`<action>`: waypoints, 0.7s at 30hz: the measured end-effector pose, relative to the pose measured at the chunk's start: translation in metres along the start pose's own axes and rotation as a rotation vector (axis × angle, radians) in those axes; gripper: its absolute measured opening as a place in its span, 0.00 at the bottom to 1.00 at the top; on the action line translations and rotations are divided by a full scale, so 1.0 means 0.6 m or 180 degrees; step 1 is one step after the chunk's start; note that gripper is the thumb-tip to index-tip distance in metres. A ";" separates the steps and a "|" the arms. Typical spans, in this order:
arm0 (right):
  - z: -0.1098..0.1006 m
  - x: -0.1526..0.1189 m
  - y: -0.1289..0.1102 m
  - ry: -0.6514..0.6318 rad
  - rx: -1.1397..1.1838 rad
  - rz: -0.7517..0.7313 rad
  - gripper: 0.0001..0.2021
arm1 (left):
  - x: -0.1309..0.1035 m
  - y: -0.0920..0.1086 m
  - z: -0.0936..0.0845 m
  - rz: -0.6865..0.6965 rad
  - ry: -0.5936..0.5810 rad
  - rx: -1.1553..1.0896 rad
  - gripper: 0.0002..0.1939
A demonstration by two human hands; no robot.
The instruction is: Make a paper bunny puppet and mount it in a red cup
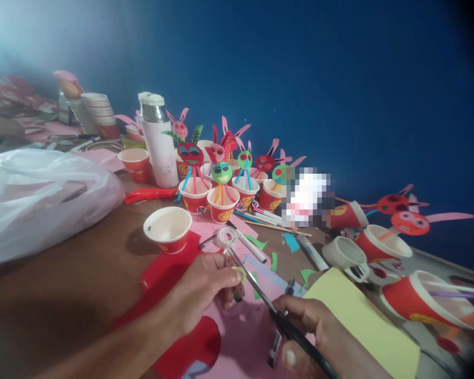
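We see black-handled, silvery-bladed scissors (pixel 279 319) near, pale yellow paper (pixel 361 321) right, whitish bag (pixel 51 200) left, white-rimmed red cup (pixel 176 245) between, plain blue wall (pixel 339 79) far.

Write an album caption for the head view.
Right hand with black-handled scissors beside a small yellowish piece in the left hand; behind, paper-faced figures stand in red cups.

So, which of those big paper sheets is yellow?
The pale sheet beside the right hand, which holds black-handled scissors; the pink sheet and red sheet lie to its left.
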State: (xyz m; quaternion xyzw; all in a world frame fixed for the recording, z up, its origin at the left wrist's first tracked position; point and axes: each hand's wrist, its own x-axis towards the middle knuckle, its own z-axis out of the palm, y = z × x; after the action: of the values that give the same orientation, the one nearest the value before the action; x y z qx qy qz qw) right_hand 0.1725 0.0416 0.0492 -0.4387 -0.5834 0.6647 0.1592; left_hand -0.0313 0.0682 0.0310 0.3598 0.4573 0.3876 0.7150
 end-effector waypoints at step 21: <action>-0.051 0.015 0.006 0.1760 -0.2577 0.0163 0.12 | -0.007 -0.005 0.016 -0.0086 0.0080 0.0282 0.14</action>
State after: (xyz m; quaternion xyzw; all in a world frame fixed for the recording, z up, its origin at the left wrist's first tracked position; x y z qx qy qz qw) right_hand 0.1923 0.0667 0.0447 -0.6396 -0.7199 0.2468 0.1085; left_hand -0.0229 0.0614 0.0332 0.3799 0.4878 0.3617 0.6978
